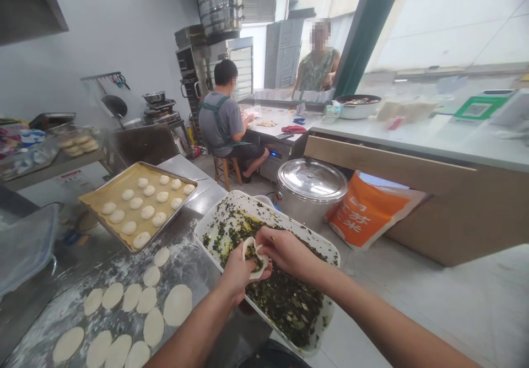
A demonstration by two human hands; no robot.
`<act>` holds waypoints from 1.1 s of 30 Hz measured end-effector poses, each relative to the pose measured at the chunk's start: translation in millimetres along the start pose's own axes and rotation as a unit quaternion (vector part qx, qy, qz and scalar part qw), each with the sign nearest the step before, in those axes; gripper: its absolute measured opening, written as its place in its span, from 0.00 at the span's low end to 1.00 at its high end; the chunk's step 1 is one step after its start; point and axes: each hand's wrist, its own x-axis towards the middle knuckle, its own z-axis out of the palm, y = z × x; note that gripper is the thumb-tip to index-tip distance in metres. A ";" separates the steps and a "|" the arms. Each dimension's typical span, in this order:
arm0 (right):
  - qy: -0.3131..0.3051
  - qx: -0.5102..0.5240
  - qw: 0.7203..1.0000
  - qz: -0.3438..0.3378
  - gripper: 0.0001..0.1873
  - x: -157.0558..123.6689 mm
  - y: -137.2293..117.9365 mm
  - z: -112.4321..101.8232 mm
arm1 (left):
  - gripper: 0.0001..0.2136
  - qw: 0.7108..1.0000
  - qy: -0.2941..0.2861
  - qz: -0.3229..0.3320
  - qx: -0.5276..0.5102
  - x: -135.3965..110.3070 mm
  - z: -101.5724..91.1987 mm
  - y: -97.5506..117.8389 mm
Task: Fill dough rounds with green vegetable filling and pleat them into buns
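Cupped in my left hand [239,273] is a round dough wrapper [261,271] with dark green filling inside it. My right hand [283,249] pinches the wrapper's upper right edge, its fingers closed on the dough. Both hands are over a white rectangular tub [335,249] of chopped green filling [289,302], which shows yellowish oil toward its far left corner. To the left, flat dough rounds [177,304] lie on the floured steel table [198,258], some overlapping.
A baking tray [88,198] lined with brown paper carries rows of filled buns [147,212] at the left. Beyond the tub stand a lidded steel pot [313,178] and an orange sack [363,208]. A seated person [223,117] works at a far counter; another person [316,65] stands outside the window.
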 end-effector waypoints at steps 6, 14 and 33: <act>-0.038 -0.003 0.999 0.019 0.05 -0.6 1.4 -1.5 | 0.17 0.998 -0.024 -0.029 0.046 0.6 -2.5 -3.9; 0.001 -0.021 1.000 -0.005 0.05 2.7 -0.2 0.4 | 0.16 0.992 -0.056 -0.045 0.101 7.0 -7.2 9.2; -0.001 0.019 0.999 0.025 0.10 -1.8 9.3 -1.4 | 0.13 0.993 -0.042 -0.021 0.104 5.9 -2.8 7.1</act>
